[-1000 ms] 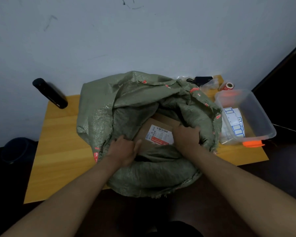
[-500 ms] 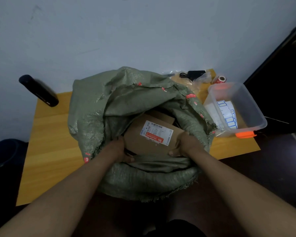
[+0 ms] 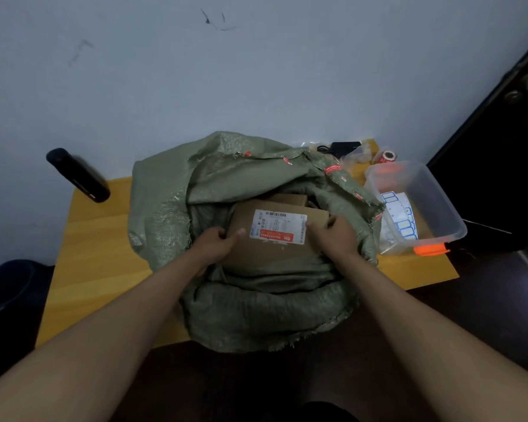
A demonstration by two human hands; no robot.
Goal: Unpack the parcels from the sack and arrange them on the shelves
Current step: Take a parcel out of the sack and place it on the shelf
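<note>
Right now both hands are down in the mouth of the crumpled green woven plastic sack (image 3: 226, 312), which sits on a yellow wooden table (image 3: 98, 248) pushed against a pale blue-grey wall (image 3: 256, 71). The left hand (image 3: 215, 245) grips the left edge of a flat brown cardboard parcel with a white and red shipping label (image 3: 275, 245), thumb lying on its top face, while the right hand (image 3: 336, 236) curls over the right edge near the label. The parcel is partly raised but its near edge is tucked under a fold of sack cloth. To do this well, I would say the lift should go straight up and a little towards the person, with an even grip on both sides so the box stays level and the loose fabric slips off instead of dragging the sack along; another brown box (image 3: 290, 198) shows behind it, deeper in. On the table's right stands a clear plastic tub with an orange clip (image 3: 433, 205) holding blue-framed labels, a small red roll of tape (image 3: 386, 156) behind it, and a black cylinder (image 3: 78, 175) leans at the left. A dark door (image 3: 506, 153) closes the right side.
</note>
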